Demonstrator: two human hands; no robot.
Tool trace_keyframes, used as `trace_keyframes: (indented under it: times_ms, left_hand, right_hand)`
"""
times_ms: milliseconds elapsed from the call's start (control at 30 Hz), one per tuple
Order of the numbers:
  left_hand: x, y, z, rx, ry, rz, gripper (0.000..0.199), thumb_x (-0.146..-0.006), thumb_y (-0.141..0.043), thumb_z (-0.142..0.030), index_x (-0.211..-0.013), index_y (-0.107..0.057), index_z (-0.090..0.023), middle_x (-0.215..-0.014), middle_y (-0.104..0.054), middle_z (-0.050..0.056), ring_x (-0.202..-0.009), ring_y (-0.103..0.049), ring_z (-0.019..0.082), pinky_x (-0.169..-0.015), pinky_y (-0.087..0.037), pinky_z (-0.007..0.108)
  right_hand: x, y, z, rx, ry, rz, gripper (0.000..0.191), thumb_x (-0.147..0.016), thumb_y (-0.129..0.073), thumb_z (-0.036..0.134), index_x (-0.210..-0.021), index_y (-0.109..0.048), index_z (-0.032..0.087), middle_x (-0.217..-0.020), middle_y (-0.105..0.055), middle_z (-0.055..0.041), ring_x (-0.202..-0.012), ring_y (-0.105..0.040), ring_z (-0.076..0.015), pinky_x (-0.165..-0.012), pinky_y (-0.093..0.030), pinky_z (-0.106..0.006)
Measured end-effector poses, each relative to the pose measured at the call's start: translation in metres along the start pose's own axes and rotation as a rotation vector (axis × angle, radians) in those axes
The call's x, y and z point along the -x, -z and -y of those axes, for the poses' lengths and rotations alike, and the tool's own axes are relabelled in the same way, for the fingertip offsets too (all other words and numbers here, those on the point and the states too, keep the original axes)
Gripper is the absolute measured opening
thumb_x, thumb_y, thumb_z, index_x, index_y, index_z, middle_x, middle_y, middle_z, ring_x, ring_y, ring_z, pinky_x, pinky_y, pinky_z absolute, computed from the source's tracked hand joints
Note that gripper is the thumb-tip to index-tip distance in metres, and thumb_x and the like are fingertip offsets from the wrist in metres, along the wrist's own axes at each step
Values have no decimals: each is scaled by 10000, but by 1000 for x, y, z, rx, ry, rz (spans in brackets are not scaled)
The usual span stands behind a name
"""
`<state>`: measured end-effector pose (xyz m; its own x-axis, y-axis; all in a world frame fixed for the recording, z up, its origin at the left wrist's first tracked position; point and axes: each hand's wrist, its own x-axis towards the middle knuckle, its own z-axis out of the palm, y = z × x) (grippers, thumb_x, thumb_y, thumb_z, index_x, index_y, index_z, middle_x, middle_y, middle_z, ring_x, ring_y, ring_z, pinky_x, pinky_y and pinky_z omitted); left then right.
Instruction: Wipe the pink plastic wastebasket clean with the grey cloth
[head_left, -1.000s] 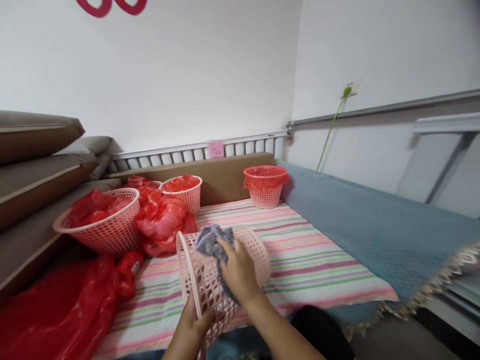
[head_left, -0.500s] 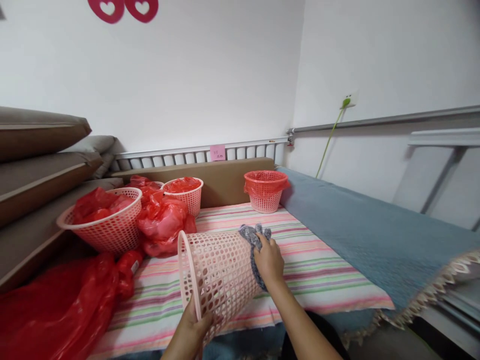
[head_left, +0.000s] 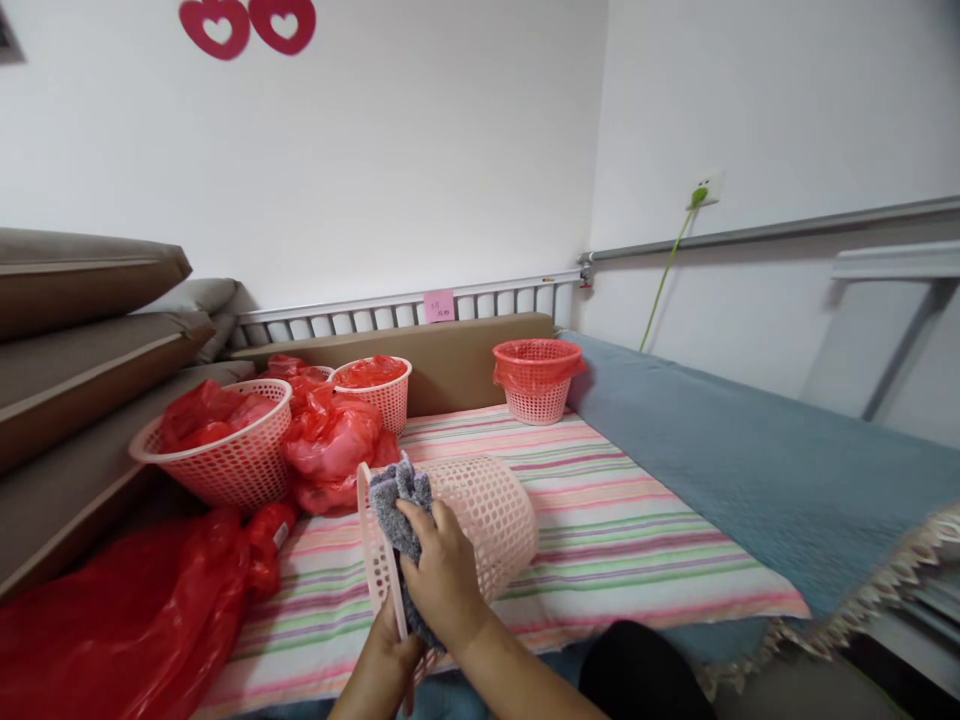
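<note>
A pink perforated basket (head_left: 491, 510) lies on its side on a striped cloth (head_left: 637, 540), its rim facing left. My left hand (head_left: 386, 655) is closed around the lower part of that rim. My right hand (head_left: 442, 570) is closed on a grey cloth (head_left: 397, 505) and presses it against the basket's side close to the rim. Part of the cloth hangs below my right fingers. Hidden behind both hands is the lower rim area.
Left stand baskets (head_left: 232, 465) with red bags, a bulging red bag (head_left: 341, 450) and a spread red bag (head_left: 127, 620). A red-lined basket (head_left: 538, 395) stands at the back. Cushions (head_left: 82, 350) are stacked at far left; blue fabric (head_left: 675, 430) lies right.
My right hand has moved left with the grey cloth, from the basket's base end to near its rim. My left hand still holds the rim. The view has shifted slightly.
</note>
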<state>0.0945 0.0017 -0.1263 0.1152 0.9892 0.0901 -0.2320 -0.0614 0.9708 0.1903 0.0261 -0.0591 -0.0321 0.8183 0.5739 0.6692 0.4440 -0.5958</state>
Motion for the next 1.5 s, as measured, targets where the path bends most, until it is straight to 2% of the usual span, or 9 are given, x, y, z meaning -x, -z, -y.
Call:
trace_keyframes:
  times_ms: [233, 367, 467, 600, 800, 1033, 1267, 1400, 1500]
  left_hand:
    - [0, 1, 12, 138, 99, 82, 941, -691, -748, -337, -1455, -209, -234, -1254, -632, 141, -1181, -557, 321, -1022, -388, 474]
    - [7, 0, 9, 56, 94, 164, 897, -691, -757, -358, -1437, -280, -218, -1245, -639, 149, -1193, -551, 314, -1066, -339, 469]
    - [12, -2, 0, 57, 135, 180, 806, -699, -756, -321, -1396, -367, -211, -1253, -633, 150, -1205, -541, 310, -1067, -342, 454]
    - [4, -7, -24, 136, 135, 121, 942, -640, -781, -261, -1436, -279, -218, -1268, -618, 165, -1215, -528, 326, -1036, -370, 466]
    - [-19, -19, -58, 212, 108, 44, 838, -658, -706, -188, -1400, -316, -209, -1406, -469, 189, -1196, -522, 358, -906, -476, 481]
    - [-7, -26, -43, 269, 148, -25, 1003, -664, -670, -151, -1465, -78, -275, -1392, -486, 168, -1180, -540, 316, -928, -450, 460]
    - [-3, -23, -37, 131, 66, -66, 791, -634, -668, -131, -1369, -382, -199, -1228, -632, 122, -1124, -572, 293, -938, -455, 385]
    - [-2, -15, -25, 103, 59, -70, 712, -638, -699, -172, -1312, -472, -216, -1185, -661, 102, -1117, -579, 300, -963, -440, 403]
    - [-2, -11, -18, 131, 71, -9, 822, -663, -703, -199, -1400, -344, -255, -1277, -606, 107, -1177, -539, 317, -972, -432, 440]
  right_hand:
    - [-30, 35, -87, 368, -244, -38, 502, -774, -523, 118, -1246, -554, 286, -1144, -551, -89, -1043, -524, -221, -851, -405, -289]
    - [-35, 58, -142, 518, -488, -94, 456, -828, -494, 200, -1275, -519, 283, -1073, -558, -92, -967, -548, -228, -736, -408, -292]
    - [-29, 62, -156, 530, -484, -108, 433, -837, -484, 205, -1262, -525, 274, -1029, -563, -78, -951, -552, -219, -712, -399, -280]
    - [-23, 59, -153, 552, -439, -103, 430, -830, -487, 183, -1248, -537, 271, -1033, -564, -71, -965, -542, -213, -738, -393, -276]
    - [-22, 60, -151, 569, -428, -110, 420, -836, -488, 186, -1246, -540, 261, -1033, -570, -73, -972, -542, -218, -737, -403, -276]
    - [-17, 42, -109, 437, -378, -105, 449, -806, -505, 157, -1246, -550, 236, -1085, -575, -88, -1028, -538, -231, -830, -425, -298]
    - [5, 5, -4, 7, -46, -30, 585, -701, -549, 68, -1227, -564, 323, -1105, -568, -45, -1040, -543, -206, -889, -437, -290]
    - [11, 3, 2, -9, 13, 3, 612, -682, -574, 62, -1234, -560, 327, -1121, -556, -50, -1037, -536, -210, -896, -434, -301]
    - [5, 9, -19, 87, 12, 12, 598, -700, -563, 61, -1235, -562, 327, -1140, -552, -54, -1057, -520, -214, -918, -413, -302]
